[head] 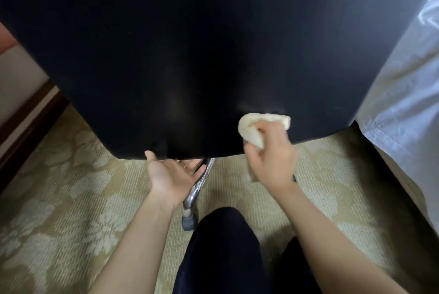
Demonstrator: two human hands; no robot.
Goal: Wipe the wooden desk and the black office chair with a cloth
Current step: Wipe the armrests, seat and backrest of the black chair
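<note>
Black office chair (202,56) fills the view above the patterned carpet (59,198). Right hand (270,163) fingers grip a bunched cream cloth (256,127) against its lower back; left hand (171,175), open, holds the bottom edge.

Floor: carpet (71,222) in beige and olive, with a pale flower pattern, and it covers all the visible floor.
Left wall: cream colour, with a dark brown wooden baseboard (28,125) along its foot.
Right side: a bed with a white sheet (401,103) that hangs down, wrinkled, close to the carpet.
Light: soft daylight with a bluish tone on the sheet; the source is not visible.
</note>
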